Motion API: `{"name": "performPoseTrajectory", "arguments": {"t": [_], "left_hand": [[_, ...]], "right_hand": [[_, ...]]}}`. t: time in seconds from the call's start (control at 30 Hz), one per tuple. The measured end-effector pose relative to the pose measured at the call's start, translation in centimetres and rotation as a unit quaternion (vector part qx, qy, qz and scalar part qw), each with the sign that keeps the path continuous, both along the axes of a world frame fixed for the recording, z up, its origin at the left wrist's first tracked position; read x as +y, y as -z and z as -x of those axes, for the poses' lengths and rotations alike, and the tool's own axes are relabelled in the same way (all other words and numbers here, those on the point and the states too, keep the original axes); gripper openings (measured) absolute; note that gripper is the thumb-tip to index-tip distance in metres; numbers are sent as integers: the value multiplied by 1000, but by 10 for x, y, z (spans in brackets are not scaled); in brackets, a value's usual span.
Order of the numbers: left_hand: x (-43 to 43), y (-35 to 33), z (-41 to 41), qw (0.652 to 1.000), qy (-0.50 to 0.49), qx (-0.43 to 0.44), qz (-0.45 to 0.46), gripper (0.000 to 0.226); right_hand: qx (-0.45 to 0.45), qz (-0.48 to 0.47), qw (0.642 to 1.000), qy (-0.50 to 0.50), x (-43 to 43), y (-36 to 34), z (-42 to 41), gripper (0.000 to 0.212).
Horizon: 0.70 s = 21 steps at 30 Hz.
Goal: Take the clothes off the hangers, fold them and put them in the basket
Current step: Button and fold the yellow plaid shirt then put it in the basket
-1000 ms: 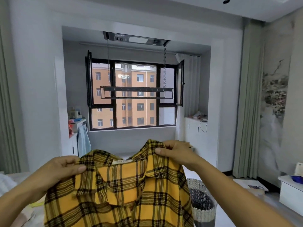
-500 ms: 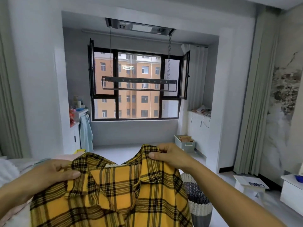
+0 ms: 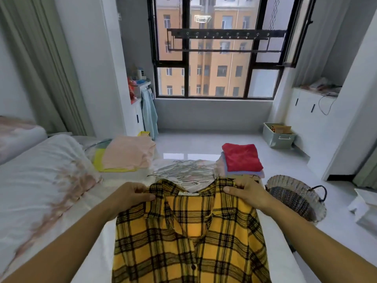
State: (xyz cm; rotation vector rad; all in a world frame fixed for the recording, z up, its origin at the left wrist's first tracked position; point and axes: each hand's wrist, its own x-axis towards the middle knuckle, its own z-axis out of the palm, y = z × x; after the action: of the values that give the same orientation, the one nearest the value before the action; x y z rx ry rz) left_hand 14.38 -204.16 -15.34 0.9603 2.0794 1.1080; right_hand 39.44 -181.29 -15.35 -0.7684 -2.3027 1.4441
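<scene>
Your left hand point(image 3: 132, 196) pinches one shoulder of the yellow-and-black plaid shirt point(image 3: 191, 237), which hangs collar-up over the bed point(image 3: 40, 180). The pale neck label point(image 3: 188, 193) is too small to read. Your right hand point(image 3: 247, 194) pinches the other shoulder. The wicker basket point(image 3: 295, 199) stands beside it.

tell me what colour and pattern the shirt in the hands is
Yellow with a black plaid check; the shirt shows best in the head view.
</scene>
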Motion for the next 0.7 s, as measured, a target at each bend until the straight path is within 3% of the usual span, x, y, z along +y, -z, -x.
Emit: {"name": "performPoseTrajectory", "arguments": {"t": [0.1,0.2,0.3,0.47,0.6,0.7], "left_hand": [[38,29,42,1000,3,-10,10,29],[74,56,76,1000,-1,-12,6,22],[112,83,118,1000,-19,-17,18,18],[161,133,167,998,-38,-23,33,17],[199,169,190,998,-54,4,34,3],[224,201,210,996,-68,19,47,9]], "right_hand": [[-30,24,998,44,34,30,39,45],[-53,37,996,54,64,58,72,72],[-86,44,990,101,87,83,111,45],[-118,36,985,117,127,126,160,37],[-143,34,979,143,159,164,193,32],[-149,39,975,157,186,198,218,24]]}}
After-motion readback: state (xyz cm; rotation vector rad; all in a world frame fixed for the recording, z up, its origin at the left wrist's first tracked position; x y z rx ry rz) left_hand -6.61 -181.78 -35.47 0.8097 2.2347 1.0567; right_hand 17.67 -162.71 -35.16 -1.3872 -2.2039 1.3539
